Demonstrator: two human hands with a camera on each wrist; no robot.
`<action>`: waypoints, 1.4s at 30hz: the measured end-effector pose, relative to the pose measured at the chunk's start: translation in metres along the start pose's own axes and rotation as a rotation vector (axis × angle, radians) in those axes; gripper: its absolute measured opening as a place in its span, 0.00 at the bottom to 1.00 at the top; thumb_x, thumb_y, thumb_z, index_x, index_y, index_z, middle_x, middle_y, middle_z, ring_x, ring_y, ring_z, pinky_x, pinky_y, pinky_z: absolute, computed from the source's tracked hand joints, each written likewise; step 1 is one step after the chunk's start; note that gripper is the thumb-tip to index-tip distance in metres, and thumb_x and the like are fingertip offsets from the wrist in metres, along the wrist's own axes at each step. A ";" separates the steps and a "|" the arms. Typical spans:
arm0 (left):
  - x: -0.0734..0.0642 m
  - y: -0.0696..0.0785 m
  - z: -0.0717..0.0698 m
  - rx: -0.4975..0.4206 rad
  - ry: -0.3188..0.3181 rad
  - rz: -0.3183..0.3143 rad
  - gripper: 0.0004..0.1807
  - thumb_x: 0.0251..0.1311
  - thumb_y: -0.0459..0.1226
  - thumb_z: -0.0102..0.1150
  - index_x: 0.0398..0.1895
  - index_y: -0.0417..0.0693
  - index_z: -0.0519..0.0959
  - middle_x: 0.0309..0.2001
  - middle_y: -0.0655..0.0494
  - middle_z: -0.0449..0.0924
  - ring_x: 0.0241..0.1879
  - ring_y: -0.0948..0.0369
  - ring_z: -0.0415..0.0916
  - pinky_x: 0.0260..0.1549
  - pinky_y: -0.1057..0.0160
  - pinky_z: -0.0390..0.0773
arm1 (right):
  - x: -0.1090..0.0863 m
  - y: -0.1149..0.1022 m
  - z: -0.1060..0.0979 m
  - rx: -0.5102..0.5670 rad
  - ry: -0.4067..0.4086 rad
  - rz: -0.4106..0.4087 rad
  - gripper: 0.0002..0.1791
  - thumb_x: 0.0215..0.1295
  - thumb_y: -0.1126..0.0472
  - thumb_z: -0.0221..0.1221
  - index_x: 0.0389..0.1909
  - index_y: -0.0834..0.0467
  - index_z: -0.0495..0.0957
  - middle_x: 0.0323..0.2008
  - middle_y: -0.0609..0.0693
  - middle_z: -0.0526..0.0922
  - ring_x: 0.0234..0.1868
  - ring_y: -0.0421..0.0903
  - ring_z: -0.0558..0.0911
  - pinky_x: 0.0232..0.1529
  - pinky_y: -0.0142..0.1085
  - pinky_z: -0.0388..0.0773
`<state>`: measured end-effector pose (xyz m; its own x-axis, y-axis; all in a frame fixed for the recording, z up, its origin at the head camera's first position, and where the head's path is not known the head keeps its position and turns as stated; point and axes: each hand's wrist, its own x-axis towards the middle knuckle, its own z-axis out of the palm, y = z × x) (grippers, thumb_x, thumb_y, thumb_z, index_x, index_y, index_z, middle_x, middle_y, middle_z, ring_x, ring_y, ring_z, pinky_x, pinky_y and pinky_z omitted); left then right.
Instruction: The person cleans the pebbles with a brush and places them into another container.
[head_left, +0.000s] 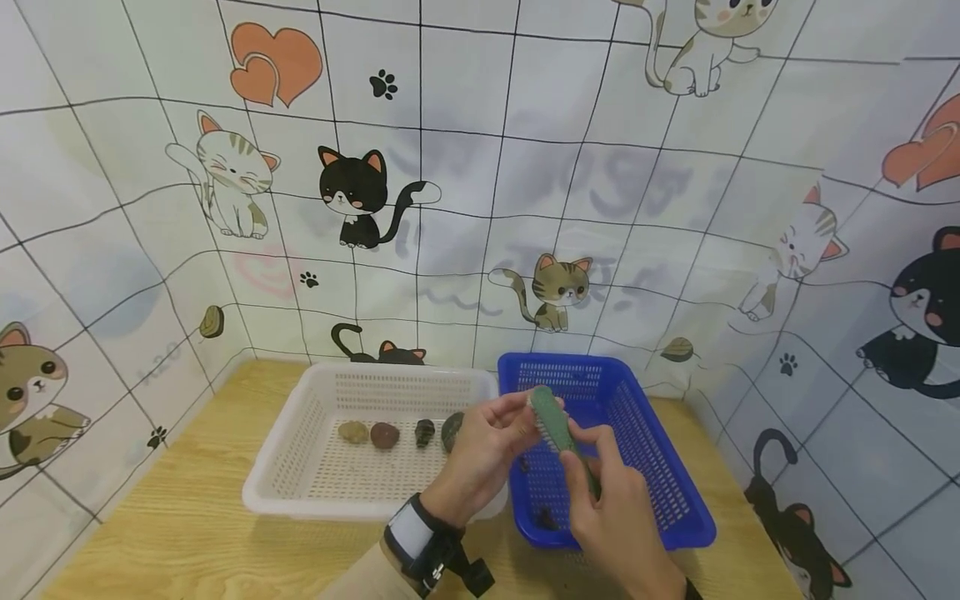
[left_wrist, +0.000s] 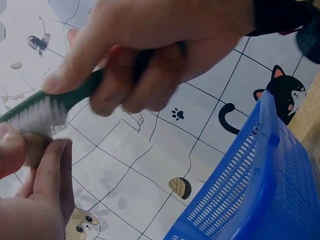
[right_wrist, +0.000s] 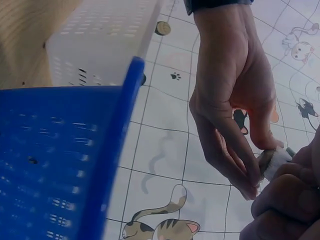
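My right hand grips a green-handled brush over the blue basket. White bristles face down in the left wrist view, against a small brownish stone. My left hand pinches that stone between thumb and fingertips; the brush head hides most of it in the head view. In the right wrist view, the stone shows between the left thumb and fingers, with the bristles at its side.
A white basket on the left holds several stones, among them a yellowish stone, a reddish-brown stone and a dark striped piece. The blue basket has small dark pieces in it. Both stand on a wooden table before a cat-print wall covering.
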<state>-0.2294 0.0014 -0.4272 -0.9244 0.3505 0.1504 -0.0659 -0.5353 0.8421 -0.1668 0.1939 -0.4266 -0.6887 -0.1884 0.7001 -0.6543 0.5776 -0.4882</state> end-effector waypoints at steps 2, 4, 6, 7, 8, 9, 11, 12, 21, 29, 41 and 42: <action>0.000 0.000 -0.001 0.012 -0.023 -0.008 0.33 0.79 0.42 0.74 0.77 0.30 0.79 0.65 0.47 0.95 0.62 0.63 0.94 0.71 0.60 0.90 | 0.007 0.000 0.001 -0.013 0.021 -0.022 0.18 0.81 0.76 0.64 0.66 0.65 0.78 0.19 0.29 0.64 0.19 0.15 0.54 0.14 0.16 0.55; 0.000 0.000 -0.002 0.029 -0.034 -0.008 0.35 0.78 0.42 0.75 0.78 0.28 0.78 0.66 0.46 0.94 0.62 0.62 0.94 0.71 0.60 0.90 | 0.013 0.001 0.001 -0.039 0.038 -0.025 0.17 0.82 0.76 0.64 0.66 0.66 0.78 0.18 0.29 0.63 0.18 0.15 0.53 0.15 0.15 0.53; -0.001 0.001 -0.003 0.032 -0.029 -0.005 0.37 0.77 0.43 0.77 0.79 0.28 0.77 0.68 0.43 0.92 0.62 0.62 0.93 0.71 0.59 0.90 | 0.017 0.003 -0.001 -0.067 0.047 -0.016 0.17 0.82 0.75 0.64 0.66 0.66 0.78 0.18 0.29 0.62 0.18 0.16 0.52 0.15 0.15 0.51; -0.001 0.002 -0.003 0.030 -0.028 -0.003 0.37 0.78 0.43 0.76 0.79 0.28 0.77 0.70 0.41 0.90 0.63 0.61 0.92 0.72 0.58 0.90 | 0.017 0.003 -0.002 -0.078 0.048 -0.004 0.17 0.83 0.74 0.64 0.67 0.66 0.78 0.18 0.29 0.62 0.17 0.17 0.52 0.15 0.15 0.51; -0.002 0.002 -0.003 0.022 -0.027 -0.002 0.37 0.78 0.42 0.75 0.80 0.28 0.76 0.72 0.38 0.89 0.65 0.60 0.92 0.73 0.57 0.89 | 0.017 0.004 -0.003 -0.088 0.047 0.013 0.17 0.83 0.73 0.64 0.67 0.65 0.79 0.17 0.29 0.62 0.17 0.17 0.52 0.15 0.16 0.50; -0.002 0.003 -0.002 0.015 -0.023 -0.005 0.36 0.80 0.42 0.74 0.80 0.28 0.76 0.73 0.37 0.87 0.65 0.59 0.92 0.73 0.57 0.89 | 0.016 0.004 -0.005 -0.096 0.047 0.034 0.16 0.84 0.72 0.64 0.67 0.64 0.79 0.17 0.29 0.63 0.17 0.17 0.53 0.14 0.17 0.51; -0.003 0.004 -0.001 -0.015 -0.020 -0.019 0.33 0.84 0.40 0.70 0.81 0.28 0.75 0.75 0.37 0.85 0.67 0.59 0.90 0.74 0.57 0.88 | 0.013 0.004 -0.008 -0.091 0.042 0.084 0.16 0.86 0.70 0.64 0.68 0.64 0.78 0.17 0.30 0.63 0.16 0.18 0.53 0.13 0.19 0.52; -0.003 0.006 -0.001 -0.032 -0.018 -0.026 0.32 0.86 0.39 0.67 0.82 0.28 0.74 0.76 0.37 0.84 0.67 0.59 0.90 0.75 0.57 0.87 | 0.012 0.004 -0.010 -0.081 0.041 0.113 0.16 0.87 0.69 0.63 0.68 0.63 0.78 0.17 0.30 0.64 0.15 0.18 0.53 0.12 0.19 0.52; -0.007 0.017 0.001 -0.227 -0.033 -0.050 0.31 0.94 0.40 0.51 0.90 0.35 0.66 0.84 0.29 0.73 0.70 0.56 0.90 0.77 0.59 0.85 | 0.002 0.004 -0.019 0.015 0.061 0.296 0.16 0.92 0.64 0.59 0.73 0.61 0.76 0.15 0.35 0.69 0.12 0.22 0.56 0.08 0.25 0.57; -0.011 0.021 -0.004 -0.124 -0.033 -0.062 0.31 0.93 0.41 0.56 0.89 0.36 0.67 0.76 0.38 0.84 0.68 0.55 0.91 0.74 0.57 0.88 | -0.007 0.007 -0.024 0.008 0.049 0.338 0.15 0.92 0.63 0.59 0.72 0.61 0.77 0.19 0.41 0.84 0.12 0.25 0.60 0.10 0.28 0.61; -0.024 0.048 -0.033 0.190 -0.030 -0.035 0.27 0.89 0.37 0.63 0.84 0.40 0.75 0.72 0.36 0.86 0.65 0.53 0.93 0.72 0.54 0.90 | -0.013 0.012 -0.029 0.011 0.008 0.416 0.17 0.94 0.58 0.58 0.74 0.58 0.77 0.25 0.49 0.89 0.12 0.28 0.60 0.10 0.31 0.62; -0.025 0.052 -0.035 0.223 -0.025 -0.031 0.27 0.88 0.37 0.64 0.83 0.39 0.76 0.72 0.34 0.86 0.65 0.53 0.93 0.71 0.54 0.90 | -0.014 0.012 -0.029 0.010 0.005 0.424 0.17 0.94 0.57 0.58 0.74 0.58 0.77 0.31 0.54 0.94 0.13 0.29 0.63 0.11 0.32 0.64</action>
<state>-0.2226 -0.0623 -0.4059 -0.9134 0.3846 0.1336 -0.0063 -0.3416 0.9398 -0.1564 0.2268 -0.4269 -0.8961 0.0683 0.4386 -0.3162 0.5951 -0.7388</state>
